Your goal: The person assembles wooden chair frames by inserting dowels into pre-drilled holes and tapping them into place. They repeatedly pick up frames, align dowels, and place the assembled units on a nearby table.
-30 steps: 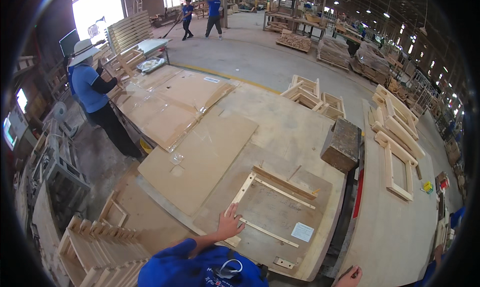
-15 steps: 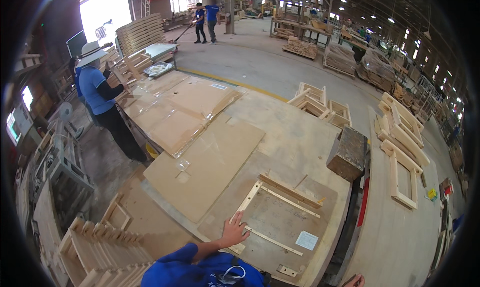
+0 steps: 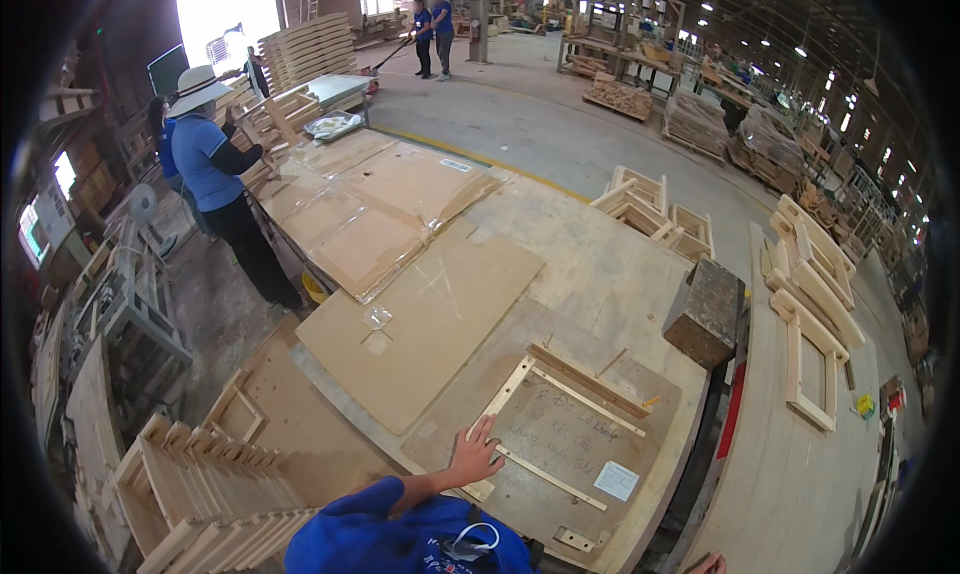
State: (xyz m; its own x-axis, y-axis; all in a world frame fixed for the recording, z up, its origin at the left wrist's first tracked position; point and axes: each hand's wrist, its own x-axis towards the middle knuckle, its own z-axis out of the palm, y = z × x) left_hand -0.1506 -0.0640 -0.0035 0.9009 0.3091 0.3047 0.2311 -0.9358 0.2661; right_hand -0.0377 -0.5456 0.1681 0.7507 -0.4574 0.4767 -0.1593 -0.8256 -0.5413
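Note:
My left hand [image 3: 474,460] lies with stretched fingers at the near left corner of a jig board [image 3: 560,444], touching the pale wooden strip [image 3: 508,389] fixed along its left side. Two thin strips run to the right from that side, and a taller wooden rail [image 3: 590,379] stands along the far edge. Handwriting and a white paper label [image 3: 616,481] show on the board. Only a small part of my right hand [image 3: 711,564] shows at the lower edge, beside the right-hand table; its fingers look bent, but whatever they may hold is hidden.
A dark, worn block [image 3: 705,314] stands at the table's right edge. Wooden frames [image 3: 808,364] lie on the right table [image 3: 775,474]. Flat cardboard [image 3: 375,214] covers the far left. Stacked wooden parts [image 3: 200,484] stand at lower left. A co-worker in a hat [image 3: 215,164] stands left.
The whole view has shifted slightly, moving the scene a little right and down. My left hand stays on the jig's corner, and my right hand stays at the lower edge.

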